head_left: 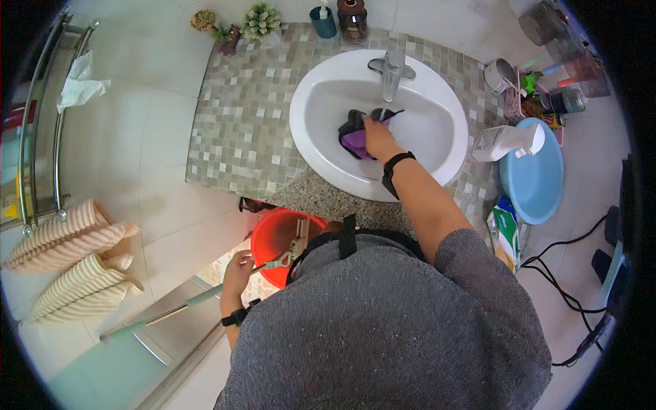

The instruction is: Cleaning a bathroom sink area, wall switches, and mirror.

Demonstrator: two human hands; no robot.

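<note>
My right hand (pixel 380 139) reaches into the white sink (pixel 437 137), its fingers closed on a purple and black cloth (pixel 354 141). The cloth lies bunched in the basin below the silver faucet (pixel 393 75). A thin streak under the spout looks like running water. Down at the left, my left hand (pixel 237 272) is curled at the long pole of a mop (pixel 273 262), closed around it as far as I can see. The mop slants across, its head end over the red bucket (pixel 263 239). My shirt hides part of the bucket.
On the mosaic counter (pixel 239 123) stand a dark soap dispenser (pixel 323 20), a brown bottle (pixel 352 20) and small plants (pixel 260 20). At the right are a white spray bottle (pixel 502 142), a blue basin (pixel 547 178) and black cables (pixel 560 280). Striped towels (pixel 82 253) hang left.
</note>
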